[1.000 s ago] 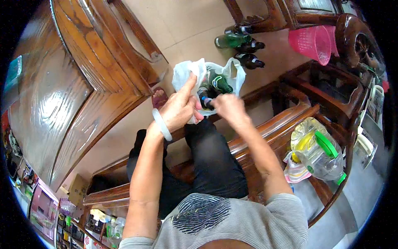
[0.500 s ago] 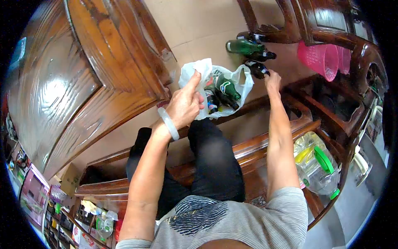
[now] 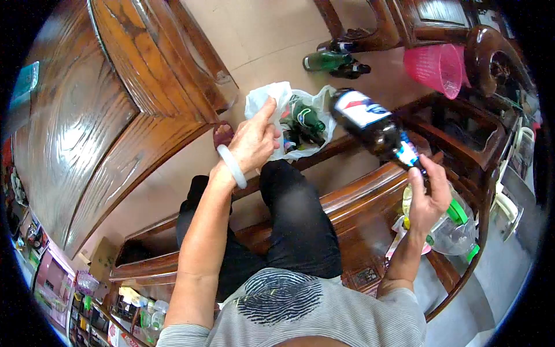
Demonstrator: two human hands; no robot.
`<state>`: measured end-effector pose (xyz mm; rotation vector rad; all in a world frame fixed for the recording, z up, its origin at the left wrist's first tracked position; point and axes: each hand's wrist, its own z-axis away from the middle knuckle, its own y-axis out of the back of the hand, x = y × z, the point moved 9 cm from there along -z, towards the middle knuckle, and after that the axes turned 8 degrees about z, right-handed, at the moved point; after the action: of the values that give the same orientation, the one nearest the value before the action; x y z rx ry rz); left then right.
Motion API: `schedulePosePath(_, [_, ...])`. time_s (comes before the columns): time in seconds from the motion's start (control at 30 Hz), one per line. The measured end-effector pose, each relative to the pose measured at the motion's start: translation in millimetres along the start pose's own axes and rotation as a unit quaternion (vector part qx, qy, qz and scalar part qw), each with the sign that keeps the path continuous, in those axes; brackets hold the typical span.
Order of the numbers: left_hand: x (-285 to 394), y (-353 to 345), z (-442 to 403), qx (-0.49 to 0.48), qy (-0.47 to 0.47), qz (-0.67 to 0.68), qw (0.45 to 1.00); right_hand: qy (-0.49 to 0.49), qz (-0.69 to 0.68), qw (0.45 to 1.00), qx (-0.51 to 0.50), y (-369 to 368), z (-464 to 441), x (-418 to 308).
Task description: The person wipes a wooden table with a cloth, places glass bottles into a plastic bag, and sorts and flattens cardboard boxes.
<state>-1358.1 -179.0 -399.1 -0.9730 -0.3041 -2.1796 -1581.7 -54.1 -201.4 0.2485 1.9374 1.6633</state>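
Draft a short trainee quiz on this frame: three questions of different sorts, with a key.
1. By which part does the right hand grip the dark bottle?

2. The left hand holds: A) the pink basket; B) the white plastic bag; C) the plastic jug.

3. True or false: the white plastic bag has no bottles inside.

Key:
1. Its neck.
2. B.
3. False; a green bottle shows inside it.

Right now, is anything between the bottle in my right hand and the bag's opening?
Only the right rim of the white bag, beside the base of the dark bottle; nothing else visible. Your left hand holds the opposite side; bottles lie inside.
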Motion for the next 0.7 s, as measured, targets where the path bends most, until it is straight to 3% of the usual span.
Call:
schedulePosePath(0.1, [-4.8,1.1,0.5,0.005,0.022,0.012,1.000,0.058,-0.030,0.996,-0.059,-26.9,-1.8,-39.9])
schedulePosePath(0.23, [-9.5,0.9,3.4,0.001,0.041,0.063,0.997,0.128,-0.128,0.978,-0.101,-124.8,9.0,-64.3])
schedulePosePath(0.37, [-9.6,1.1,5.6,-0.005,0.032,0.088,0.996,0.172,-0.031,0.975,-0.141,-258.2,37.7,-62.5])
schedulePosePath(0.47, [-7.6,3.3,4.9,-0.005,0.042,0.082,0.996,0.193,0.067,0.953,-0.224,-338.6,63.8,-52.7])
schedulePosePath(0.7, [-12.8,3.6,3.8,-0.012,0.029,0.090,0.995,0.200,0.122,0.919,-0.318,-374.3,76.9,-50.6])
